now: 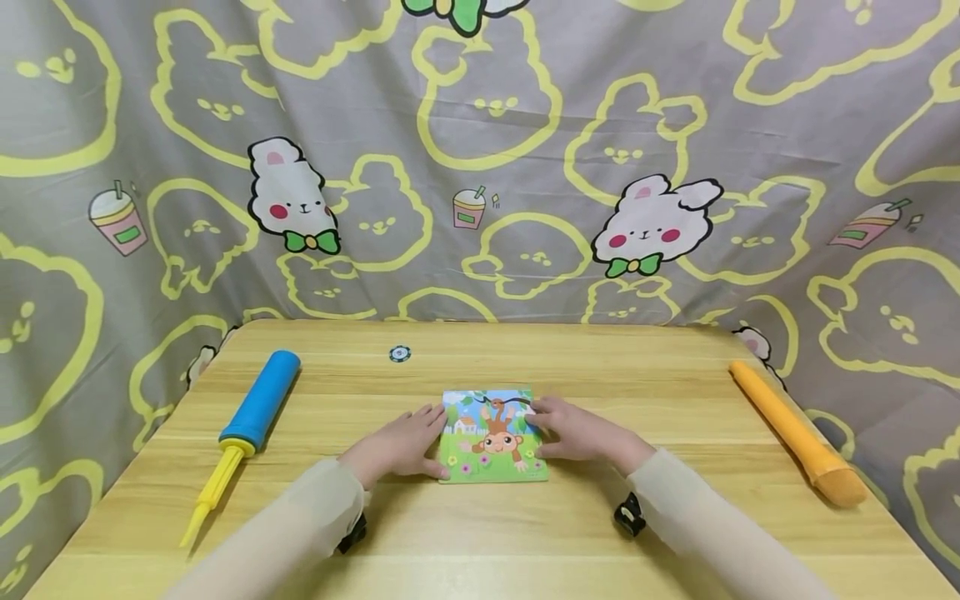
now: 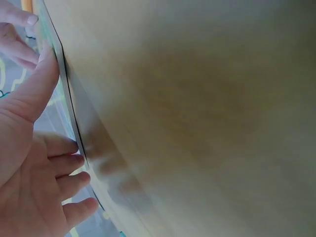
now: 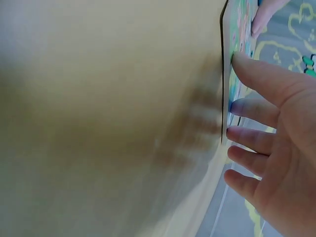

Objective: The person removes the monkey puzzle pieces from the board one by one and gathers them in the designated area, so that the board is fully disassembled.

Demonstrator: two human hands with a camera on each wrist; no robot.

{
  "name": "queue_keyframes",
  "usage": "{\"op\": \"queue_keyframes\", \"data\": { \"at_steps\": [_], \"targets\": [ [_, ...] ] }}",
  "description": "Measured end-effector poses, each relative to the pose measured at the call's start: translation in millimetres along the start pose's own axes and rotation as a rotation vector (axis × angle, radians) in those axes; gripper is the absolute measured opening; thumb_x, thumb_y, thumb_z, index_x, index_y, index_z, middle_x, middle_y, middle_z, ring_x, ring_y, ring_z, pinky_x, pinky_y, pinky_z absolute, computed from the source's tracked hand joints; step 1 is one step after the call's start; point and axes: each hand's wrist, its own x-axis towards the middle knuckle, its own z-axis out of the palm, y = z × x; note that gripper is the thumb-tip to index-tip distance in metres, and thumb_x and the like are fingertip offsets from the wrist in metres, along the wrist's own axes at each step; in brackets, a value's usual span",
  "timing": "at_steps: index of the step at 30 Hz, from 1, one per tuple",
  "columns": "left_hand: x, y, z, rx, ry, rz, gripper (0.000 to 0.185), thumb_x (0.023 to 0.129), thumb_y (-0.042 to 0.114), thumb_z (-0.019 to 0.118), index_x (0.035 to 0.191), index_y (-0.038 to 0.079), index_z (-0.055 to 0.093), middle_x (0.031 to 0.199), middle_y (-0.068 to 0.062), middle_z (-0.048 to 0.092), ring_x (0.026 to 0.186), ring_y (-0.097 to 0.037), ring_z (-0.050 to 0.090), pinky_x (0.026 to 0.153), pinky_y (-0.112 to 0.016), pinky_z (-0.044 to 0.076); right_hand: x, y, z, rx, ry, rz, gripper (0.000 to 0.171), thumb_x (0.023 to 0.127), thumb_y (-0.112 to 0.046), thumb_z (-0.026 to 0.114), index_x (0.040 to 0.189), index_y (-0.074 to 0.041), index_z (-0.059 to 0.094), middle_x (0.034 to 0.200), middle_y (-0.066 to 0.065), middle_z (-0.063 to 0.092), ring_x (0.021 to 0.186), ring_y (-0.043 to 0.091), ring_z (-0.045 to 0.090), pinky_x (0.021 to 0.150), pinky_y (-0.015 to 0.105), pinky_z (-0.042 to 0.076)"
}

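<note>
A small square puzzle board (image 1: pixel 492 436) with a cartoon monkey picture lies flat on the wooden table (image 1: pixel 615 367), near its middle front. My left hand (image 1: pixel 416 440) lies against the board's left edge and my right hand (image 1: pixel 561 430) against its right edge. The fingers of both are nearly straight, and the right fingertips overlap the picture a little. In the left wrist view the left hand (image 2: pixel 37 163) touches the thin edge of the board (image 2: pixel 66 94) with thumb and fingertips. The right wrist view has the right hand (image 3: pixel 266 133) touching the board's rim (image 3: pixel 231 54) the same way.
A blue and yellow hand pump (image 1: pixel 243 429) lies on the table's left side. A long orange tube (image 1: pixel 795 433) lies along the right edge. A small round chip (image 1: pixel 400 354) sits behind the board. A cartoon-rabbit cloth (image 1: pixel 480 167) hangs behind the table.
</note>
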Motion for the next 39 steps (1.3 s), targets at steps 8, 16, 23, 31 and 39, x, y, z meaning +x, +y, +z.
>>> {"op": "queue_keyframes", "data": {
  "at_steps": [8,16,23,31,39],
  "targets": [
    [-24.1,5.2,4.2,-0.021,0.031,0.044,0.092,0.078,0.052,0.064,0.141,-0.005,0.029,0.147,-0.019,0.023,0.134,-0.035,0.021,0.106,-0.050,0.020,-12.7,-11.5,7.2,-0.040,0.012,-0.060,0.059,0.083,-0.029,0.068,0.128,0.006,0.050,0.132,0.025,0.042,0.121,0.037,0.040,0.100,0.046,0.034],
    [-47.7,11.0,9.7,-0.071,0.043,0.068,0.092,0.078,0.052,0.064,0.141,-0.005,0.029,0.147,-0.020,0.024,0.133,-0.036,0.022,0.106,-0.052,0.020,-23.4,-23.4,13.0,-0.092,-0.013,-0.099,0.062,0.083,-0.033,0.067,0.129,0.004,0.049,0.134,0.023,0.042,0.122,0.036,0.040,0.101,0.045,0.033],
    [-54.0,12.2,12.7,-0.076,0.058,0.084,0.092,0.077,0.052,0.063,0.140,-0.007,0.029,0.146,-0.022,0.024,0.132,-0.038,0.023,0.105,-0.052,0.021,-27.6,-28.2,12.7,-0.082,-0.026,-0.097,0.061,0.084,-0.032,0.067,0.130,0.003,0.049,0.136,0.022,0.040,0.124,0.035,0.038,0.101,0.045,0.033],
    [-41.4,5.2,5.4,-0.138,0.119,0.026,0.087,0.084,0.051,0.058,0.140,-0.009,0.028,0.146,-0.023,0.023,0.133,-0.039,0.021,0.107,-0.050,0.019,-12.4,-28.8,1.8,0.012,0.072,-0.073,0.062,0.086,-0.032,0.065,0.134,0.001,0.045,0.135,0.021,0.041,0.124,0.034,0.039,0.101,0.046,0.033],
    [-20.6,4.1,4.0,-0.079,0.075,-0.035,0.076,0.091,0.047,0.050,0.142,-0.005,0.027,0.148,-0.019,0.020,0.134,-0.036,0.019,0.107,-0.051,0.018,37.1,-45.0,-0.3,0.086,0.051,-0.102,0.048,0.089,-0.029,0.062,0.127,0.000,0.054,0.122,0.011,0.054,0.109,0.023,0.052,0.090,0.036,0.045]
  ]
}}
